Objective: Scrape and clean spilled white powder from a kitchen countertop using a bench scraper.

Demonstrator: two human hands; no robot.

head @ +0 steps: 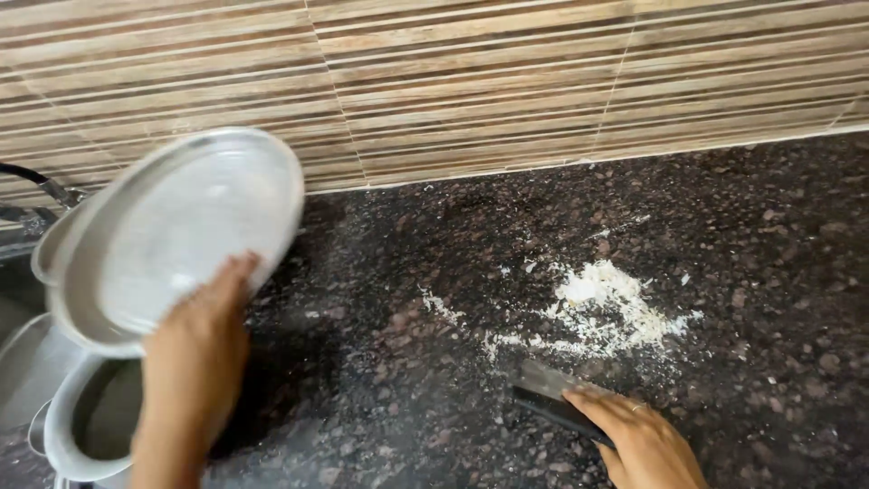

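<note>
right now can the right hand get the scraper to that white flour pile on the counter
Probably yes. The right hand already presses the scraper on the counter, just short of the flour pile, with only bare stone and loose flour between. The left hand and its plate are well aside.

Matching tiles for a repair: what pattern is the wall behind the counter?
Horizontal stripes in brown, tan and cream on the wall tiles, seen clearly in the head view.

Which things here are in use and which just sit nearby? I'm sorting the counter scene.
In use: left hand holding steel plate; right hand pressing flat scraper beside white flour on the granite counter.

Nearby: steel pot, tap, tiled wall.
</note>
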